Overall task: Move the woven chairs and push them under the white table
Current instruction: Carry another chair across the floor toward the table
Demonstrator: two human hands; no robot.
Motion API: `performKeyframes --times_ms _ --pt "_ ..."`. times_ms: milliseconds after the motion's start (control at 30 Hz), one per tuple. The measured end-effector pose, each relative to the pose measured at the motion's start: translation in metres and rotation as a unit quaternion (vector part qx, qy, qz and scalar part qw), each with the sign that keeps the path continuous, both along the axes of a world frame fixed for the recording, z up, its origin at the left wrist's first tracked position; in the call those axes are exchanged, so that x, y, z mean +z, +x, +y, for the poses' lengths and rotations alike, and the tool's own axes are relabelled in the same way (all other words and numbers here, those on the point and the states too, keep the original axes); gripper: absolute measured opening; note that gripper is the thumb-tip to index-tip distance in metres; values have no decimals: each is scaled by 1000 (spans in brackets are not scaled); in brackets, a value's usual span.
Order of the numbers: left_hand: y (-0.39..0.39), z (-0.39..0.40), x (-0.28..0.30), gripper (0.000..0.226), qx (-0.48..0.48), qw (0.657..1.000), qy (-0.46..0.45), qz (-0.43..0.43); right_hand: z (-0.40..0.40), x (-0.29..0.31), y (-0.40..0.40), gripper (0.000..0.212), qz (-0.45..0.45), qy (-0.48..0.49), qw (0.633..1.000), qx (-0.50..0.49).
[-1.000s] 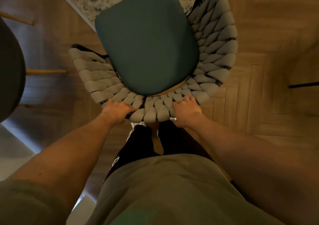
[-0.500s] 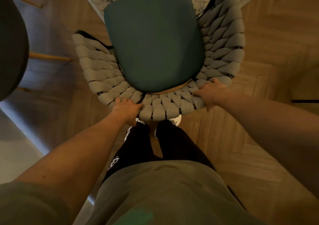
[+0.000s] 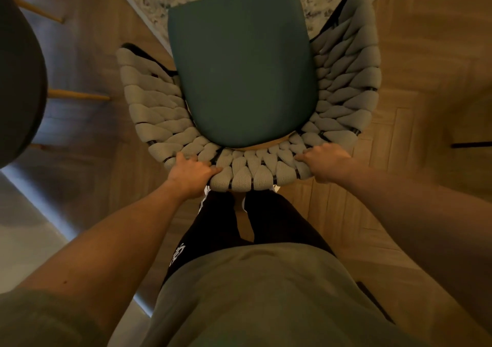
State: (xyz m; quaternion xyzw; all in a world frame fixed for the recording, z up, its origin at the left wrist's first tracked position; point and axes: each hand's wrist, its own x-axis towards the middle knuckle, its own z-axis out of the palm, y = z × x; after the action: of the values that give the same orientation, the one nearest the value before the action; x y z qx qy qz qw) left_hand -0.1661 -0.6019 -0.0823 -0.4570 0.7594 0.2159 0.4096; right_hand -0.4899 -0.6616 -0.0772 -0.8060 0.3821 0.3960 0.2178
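Both hands grip the chair (image 3: 239, 80) back: left hand (image 3: 190, 173) unmoved, right hand (image 3: 326, 161) shifted outward, steadier for steering tableward.

Both hands on woven chair back, arms extended forward and down.

Left hand (image 3: 189, 173) gripping left part of woven chair (image 3: 165, 122) top rim, fingers curled over edge, thumb pointing inward along rim. Right hand (image 3: 326, 161) gripping right part of rim, fingers wrapped over weave, knuckles up. Forearms bare, both nearly straight, converging from lower corners. Legs standing just behind chair back.
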Motion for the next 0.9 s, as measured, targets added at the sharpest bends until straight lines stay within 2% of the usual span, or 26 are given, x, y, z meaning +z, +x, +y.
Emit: performKeyframes --times_ms 233,500,900 --pt "10 0 8 65 -56 998 7 -14 45 1 6 70 -7 11 997 -70" --pt "18 -17 15 57 -146 989 20 -10 94 5 17 66 -10 27 987 -160" --pt "-31 -73 7 60 -363 932 6 3 172 2 22 65 3 59 917 -394"
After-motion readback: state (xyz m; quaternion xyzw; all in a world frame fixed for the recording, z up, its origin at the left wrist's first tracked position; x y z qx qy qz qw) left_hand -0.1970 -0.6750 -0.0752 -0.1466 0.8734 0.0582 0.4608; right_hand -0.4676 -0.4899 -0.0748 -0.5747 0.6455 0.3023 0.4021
